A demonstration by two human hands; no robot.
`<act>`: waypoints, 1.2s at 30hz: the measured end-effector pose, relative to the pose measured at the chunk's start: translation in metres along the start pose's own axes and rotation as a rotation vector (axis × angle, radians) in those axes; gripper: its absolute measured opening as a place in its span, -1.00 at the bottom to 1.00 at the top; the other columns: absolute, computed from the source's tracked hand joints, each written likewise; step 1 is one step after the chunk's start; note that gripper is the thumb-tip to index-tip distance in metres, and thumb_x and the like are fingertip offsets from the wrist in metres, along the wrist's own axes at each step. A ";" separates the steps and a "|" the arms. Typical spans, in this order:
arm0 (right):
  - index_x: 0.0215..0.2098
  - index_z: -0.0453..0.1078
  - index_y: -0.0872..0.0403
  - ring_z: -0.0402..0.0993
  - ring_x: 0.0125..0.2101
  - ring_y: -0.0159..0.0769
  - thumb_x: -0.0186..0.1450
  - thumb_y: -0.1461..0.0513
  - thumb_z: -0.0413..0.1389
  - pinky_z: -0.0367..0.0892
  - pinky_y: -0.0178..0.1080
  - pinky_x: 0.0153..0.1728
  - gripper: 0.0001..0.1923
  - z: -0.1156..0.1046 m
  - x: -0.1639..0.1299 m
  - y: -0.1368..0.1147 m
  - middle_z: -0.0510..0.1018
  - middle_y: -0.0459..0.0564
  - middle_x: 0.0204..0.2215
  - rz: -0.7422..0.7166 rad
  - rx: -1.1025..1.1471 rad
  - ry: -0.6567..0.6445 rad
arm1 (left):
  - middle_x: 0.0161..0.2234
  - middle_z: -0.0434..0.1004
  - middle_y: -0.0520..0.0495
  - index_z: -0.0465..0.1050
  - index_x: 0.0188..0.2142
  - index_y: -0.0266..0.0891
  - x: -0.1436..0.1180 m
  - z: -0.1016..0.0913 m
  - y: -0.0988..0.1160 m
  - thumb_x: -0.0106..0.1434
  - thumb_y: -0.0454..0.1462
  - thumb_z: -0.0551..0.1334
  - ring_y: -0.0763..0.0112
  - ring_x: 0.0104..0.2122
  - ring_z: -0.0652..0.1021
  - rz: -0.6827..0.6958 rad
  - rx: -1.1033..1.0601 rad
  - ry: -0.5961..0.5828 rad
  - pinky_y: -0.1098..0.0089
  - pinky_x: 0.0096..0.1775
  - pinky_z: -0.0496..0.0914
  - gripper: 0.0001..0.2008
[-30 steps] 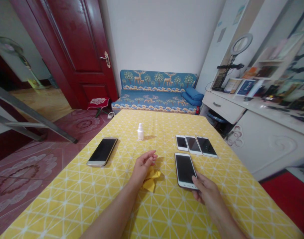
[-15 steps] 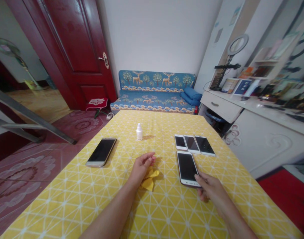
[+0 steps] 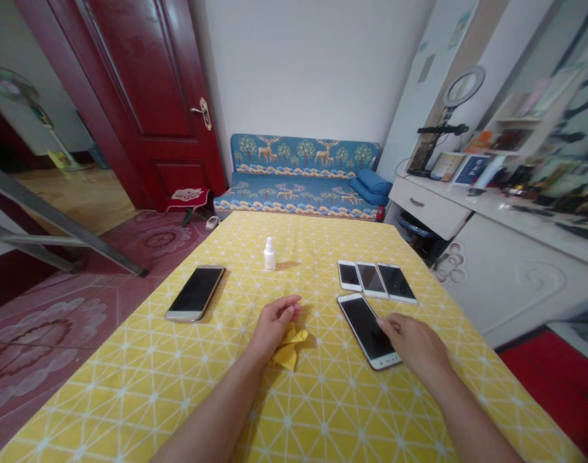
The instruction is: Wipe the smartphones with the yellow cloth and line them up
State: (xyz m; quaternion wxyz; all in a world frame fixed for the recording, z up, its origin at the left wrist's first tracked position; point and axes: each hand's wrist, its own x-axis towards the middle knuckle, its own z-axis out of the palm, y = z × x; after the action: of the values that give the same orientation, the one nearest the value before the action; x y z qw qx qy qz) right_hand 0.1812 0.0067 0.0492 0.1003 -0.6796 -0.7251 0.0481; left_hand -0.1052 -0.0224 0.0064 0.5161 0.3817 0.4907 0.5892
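Observation:
My left hand (image 3: 273,325) rests left of the table's middle, its fingers curled round a crumpled yellow cloth (image 3: 288,352) that hangs out below the palm. On the right, my right hand (image 3: 413,339) has thumb and fingers closed at the right edge of a white-framed smartphone (image 3: 368,331) with a dark screen. That phone lies slanted, its lower end turned right. Just beyond it, three smaller white phones lie side by side: a left one (image 3: 349,276), a middle one (image 3: 371,280) and a right one (image 3: 396,283). The right hand's lower fingers are partly hidden.
A gold-edged smartphone (image 3: 196,293) lies at the left of the table (image 3: 178,392), which has a yellow patterned cloth. A small white spray bottle (image 3: 269,256) stands upright near the middle. Beyond are a blue sofa (image 3: 303,186) and, at right, a cluttered white dresser (image 3: 525,270).
The phone at my right hand has turned, its lower end swinging right and its upper end slightly left. My right hand has shifted up along its edge. The left hand has stayed put.

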 end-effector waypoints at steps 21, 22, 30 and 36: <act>-0.11 0.50 0.23 0.45 -0.02 -0.04 0.33 0.13 -0.09 0.26 -0.07 0.06 -0.57 0.041 0.065 -0.002 0.55 0.25 -0.05 -0.210 0.268 0.201 | -0.27 0.61 -0.16 0.56 -0.11 -0.28 0.000 -0.001 -0.001 0.07 -0.14 0.36 0.31 -0.30 0.55 0.004 0.042 -0.015 0.33 -0.21 0.40 -0.60; -0.11 0.50 0.23 0.45 -0.02 -0.03 0.33 0.14 -0.08 0.26 -0.06 0.05 -0.58 0.039 0.065 -0.005 0.55 0.25 -0.06 -0.210 0.259 0.209 | -0.27 0.61 -0.16 0.56 -0.11 -0.28 0.000 -0.001 -0.001 0.08 -0.13 0.36 0.30 -0.30 0.55 0.004 0.044 -0.016 0.33 -0.21 0.41 -0.60; -0.34 0.53 0.05 0.48 -0.20 -0.20 0.35 0.14 -0.06 0.31 -0.22 -0.14 -0.66 0.031 0.054 -0.031 0.60 0.02 -0.26 -0.317 0.256 0.204 | -0.25 0.60 -0.16 0.54 -0.10 -0.33 0.001 0.000 -0.002 0.09 -0.12 0.34 0.35 -0.30 0.54 0.002 0.066 -0.019 0.36 -0.19 0.41 -0.57; -0.14 0.53 0.01 0.43 -0.10 -0.18 0.39 0.11 -0.07 0.27 -0.21 -0.09 -0.66 0.032 0.063 -0.039 0.60 -0.02 -0.16 -0.333 0.070 0.136 | -0.26 0.60 -0.17 0.54 -0.10 -0.35 0.002 0.000 -0.001 0.08 -0.12 0.35 0.35 -0.28 0.54 0.003 0.055 -0.021 0.35 -0.16 0.41 -0.56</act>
State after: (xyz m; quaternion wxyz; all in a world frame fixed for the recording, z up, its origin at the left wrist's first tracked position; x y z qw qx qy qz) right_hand 0.1329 0.0685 0.0308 0.1794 -0.5478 -0.8171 0.0098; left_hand -0.1051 -0.0205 0.0054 0.5098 0.4027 0.5006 0.5721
